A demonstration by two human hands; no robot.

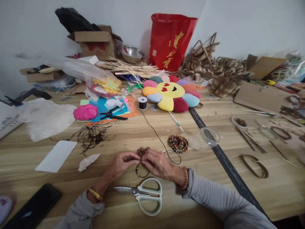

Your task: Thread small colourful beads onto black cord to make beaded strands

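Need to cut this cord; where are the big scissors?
Head view, centre: the scissors lie on the table between you and the left hand and right hand, which pinch the bead string.

The right hand [158,163] hides part of the beads [137,170]; at seven o'clock the edge cuts the phone [35,205]

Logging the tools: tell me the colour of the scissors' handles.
Pale grey-green, best in the head view; the scissors lie near the bead strand.
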